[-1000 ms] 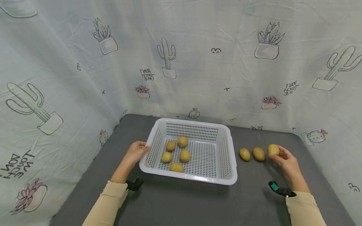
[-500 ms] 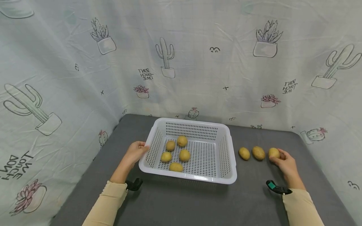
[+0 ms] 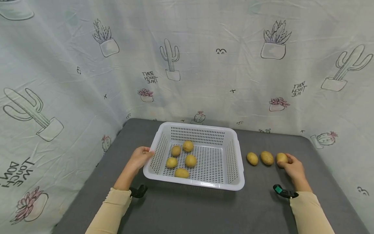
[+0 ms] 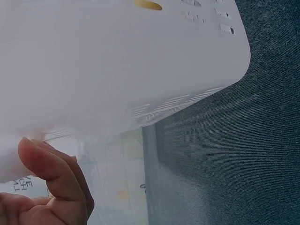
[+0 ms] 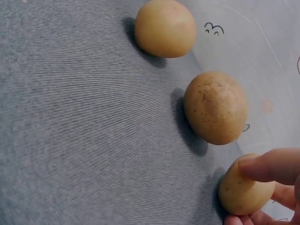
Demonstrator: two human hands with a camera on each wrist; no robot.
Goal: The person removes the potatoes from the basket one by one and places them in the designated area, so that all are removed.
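Observation:
A white perforated plastic basket (image 3: 201,186) stands mid-table, with several potatoes (image 3: 191,161) lying in its left half. My left hand (image 3: 139,159) grips the basket's left rim; in the left wrist view its curled fingers (image 4: 51,171) are at the rim beside the white wall. Over at the right, my right hand (image 3: 294,167) holds a potato (image 5: 243,190) between thumb and fingers, low at the table surface. That potato ends a short row with a larger, brown-speckled potato (image 3: 267,158) and a smaller yellow one (image 3: 252,159), both resting on the cloth.
A dark grey cloth covers the table (image 3: 187,211). Behind and on both sides hangs a pale curtain (image 3: 198,81) printed with cacti and potted plants. Black wrist straps (image 3: 285,191) sit at the cuffs of both beige sleeves.
My right hand has lowered the potato to the table and shifted it slightly left, beside the speckled one. The left hand and basket have stayed in place.

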